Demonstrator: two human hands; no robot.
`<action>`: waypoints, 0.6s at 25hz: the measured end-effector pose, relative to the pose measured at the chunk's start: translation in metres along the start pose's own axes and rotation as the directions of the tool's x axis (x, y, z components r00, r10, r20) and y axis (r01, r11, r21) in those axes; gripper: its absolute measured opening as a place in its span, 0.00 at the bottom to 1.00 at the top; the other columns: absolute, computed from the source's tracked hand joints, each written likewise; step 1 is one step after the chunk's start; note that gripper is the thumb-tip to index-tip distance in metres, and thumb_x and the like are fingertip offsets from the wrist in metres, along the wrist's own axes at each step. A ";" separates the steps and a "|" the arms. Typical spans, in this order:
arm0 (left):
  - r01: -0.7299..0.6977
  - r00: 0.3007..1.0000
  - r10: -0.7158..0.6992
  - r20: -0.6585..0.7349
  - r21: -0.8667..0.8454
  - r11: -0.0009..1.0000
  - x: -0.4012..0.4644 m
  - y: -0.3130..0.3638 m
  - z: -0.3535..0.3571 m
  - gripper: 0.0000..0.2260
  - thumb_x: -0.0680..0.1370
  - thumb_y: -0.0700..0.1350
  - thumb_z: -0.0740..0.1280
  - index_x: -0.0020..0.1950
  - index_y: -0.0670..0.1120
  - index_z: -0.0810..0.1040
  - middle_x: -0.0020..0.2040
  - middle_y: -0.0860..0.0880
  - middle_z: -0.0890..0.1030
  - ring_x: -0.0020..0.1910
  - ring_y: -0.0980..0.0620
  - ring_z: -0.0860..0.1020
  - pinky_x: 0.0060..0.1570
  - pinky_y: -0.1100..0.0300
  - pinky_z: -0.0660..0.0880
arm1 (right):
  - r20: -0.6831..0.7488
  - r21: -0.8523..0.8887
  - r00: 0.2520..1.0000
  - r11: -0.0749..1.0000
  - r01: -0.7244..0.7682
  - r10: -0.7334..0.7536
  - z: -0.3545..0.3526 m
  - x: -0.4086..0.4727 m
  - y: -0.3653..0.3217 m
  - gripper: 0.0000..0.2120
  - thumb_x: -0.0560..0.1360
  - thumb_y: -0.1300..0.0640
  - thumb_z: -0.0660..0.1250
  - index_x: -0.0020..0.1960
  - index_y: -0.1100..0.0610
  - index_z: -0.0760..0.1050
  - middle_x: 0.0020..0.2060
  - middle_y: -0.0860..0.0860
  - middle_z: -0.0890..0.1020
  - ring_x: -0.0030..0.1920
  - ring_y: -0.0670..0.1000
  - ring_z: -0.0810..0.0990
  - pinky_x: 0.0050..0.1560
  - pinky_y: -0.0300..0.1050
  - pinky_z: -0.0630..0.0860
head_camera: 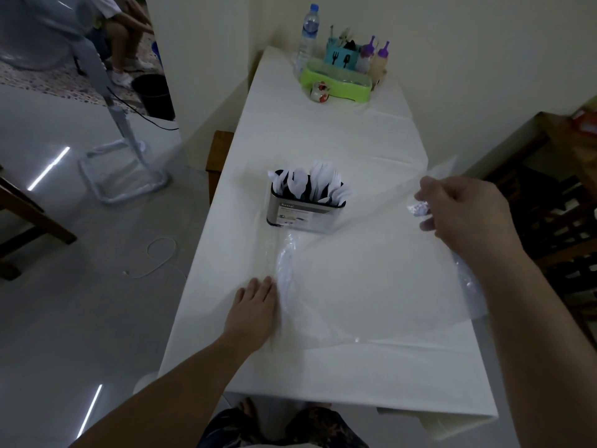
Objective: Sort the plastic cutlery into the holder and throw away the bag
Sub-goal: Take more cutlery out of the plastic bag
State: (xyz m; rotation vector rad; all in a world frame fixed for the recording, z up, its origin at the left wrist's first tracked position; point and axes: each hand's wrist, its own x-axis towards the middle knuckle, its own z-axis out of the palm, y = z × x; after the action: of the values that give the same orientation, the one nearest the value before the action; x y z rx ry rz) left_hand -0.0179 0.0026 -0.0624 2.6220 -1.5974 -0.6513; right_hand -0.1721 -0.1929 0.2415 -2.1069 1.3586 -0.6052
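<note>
A metal cutlery holder (303, 213) stands mid-table, filled with white plastic cutlery (318, 184). In front of it a clear plastic bag (355, 279) lies spread over the white table (355, 376). My left hand (253, 310) rests flat with straight fingers on the bag's left edge. Raised at the right, my right hand (465, 215) pinches the bag's crumpled right end and lifts that side off the table. I cannot tell if any cutlery is left inside the bag.
At the table's far end stand a green tray (336, 84), a water bottle (308, 33), a teal utensil caddy (342, 56) and two squeeze bottles (376, 61). A black bin (155, 95) sits on the floor at the left. Dark wooden furniture (549, 202) borders the right.
</note>
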 end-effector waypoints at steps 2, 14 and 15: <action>0.000 1.000 0.000 0.006 0.013 1.000 0.001 0.001 -0.001 0.29 0.83 0.45 0.54 0.81 0.44 0.45 0.82 0.46 0.45 0.80 0.41 0.45 0.77 0.44 0.48 | 0.013 -0.115 0.998 0.992 -0.053 0.055 -0.002 0.013 0.022 0.20 0.79 0.44 0.59 0.42 0.57 0.81 0.35 0.48 0.85 0.37 0.52 0.85 0.51 0.52 0.80; -0.002 1.000 0.004 -0.025 0.048 0.999 0.000 0.003 0.000 0.28 0.82 0.45 0.55 0.80 0.44 0.47 0.81 0.44 0.48 0.79 0.39 0.47 0.77 0.43 0.51 | 0.117 -0.659 0.981 0.751 -0.040 0.155 0.053 0.013 0.117 0.27 0.80 0.53 0.63 0.68 0.72 0.61 0.62 0.68 0.71 0.60 0.65 0.74 0.59 0.55 0.74; -0.008 1.000 0.009 -0.028 0.042 0.999 -0.001 0.003 0.001 0.29 0.82 0.45 0.55 0.80 0.44 0.47 0.81 0.44 0.48 0.79 0.39 0.47 0.77 0.43 0.51 | 0.187 -0.637 0.976 0.770 0.035 0.110 0.069 0.005 0.117 0.26 0.80 0.54 0.62 0.69 0.71 0.61 0.63 0.67 0.72 0.61 0.65 0.74 0.61 0.54 0.73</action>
State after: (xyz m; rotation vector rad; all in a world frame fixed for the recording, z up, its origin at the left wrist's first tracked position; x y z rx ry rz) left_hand -0.0209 0.0020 -0.0623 2.6393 -1.6314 -0.5843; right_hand -0.2044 -0.2225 0.1128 -2.5581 1.6273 0.1532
